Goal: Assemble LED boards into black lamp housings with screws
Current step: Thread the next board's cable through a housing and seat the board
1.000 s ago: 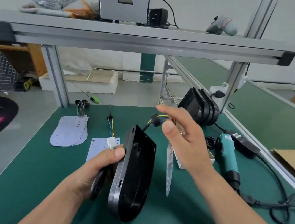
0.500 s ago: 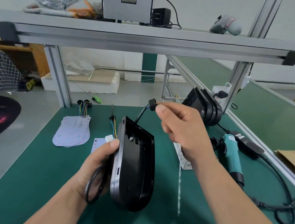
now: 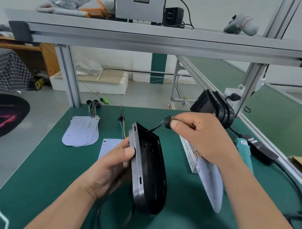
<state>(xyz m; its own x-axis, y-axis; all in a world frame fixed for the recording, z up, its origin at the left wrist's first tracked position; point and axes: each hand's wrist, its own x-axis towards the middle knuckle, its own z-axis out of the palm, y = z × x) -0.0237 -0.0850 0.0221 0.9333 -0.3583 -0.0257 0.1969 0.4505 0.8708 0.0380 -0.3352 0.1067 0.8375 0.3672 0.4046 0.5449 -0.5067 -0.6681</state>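
My left hand (image 3: 110, 163) grips a black lamp housing (image 3: 148, 171) on edge above the green table, its hollow side facing right. My right hand (image 3: 201, 137) pinches a black cable grommet (image 3: 167, 120) whose wire runs down into the housing's top corner. A white LED board (image 3: 211, 182) hangs below my right hand, beside the housing. A stack of LED boards (image 3: 82, 131) with wire bundles lies at the left, and one more board (image 3: 109, 145) lies behind my left hand. A black cable loop (image 3: 113, 216) dangles under my left hand.
A stack of black housings (image 3: 214, 107) leans against the right frame post. A teal electric screwdriver (image 3: 242, 147) with its black power cable (image 3: 299, 199) lies at the right. A white box of screws (image 3: 189, 153) sits behind my right hand. An aluminium shelf (image 3: 161, 41) spans overhead.
My right hand has moved to the right and lowered, drawing the grommet and wire out of the housing; the LED board now hangs visibly below it. My left hand has tilted the housing slightly.
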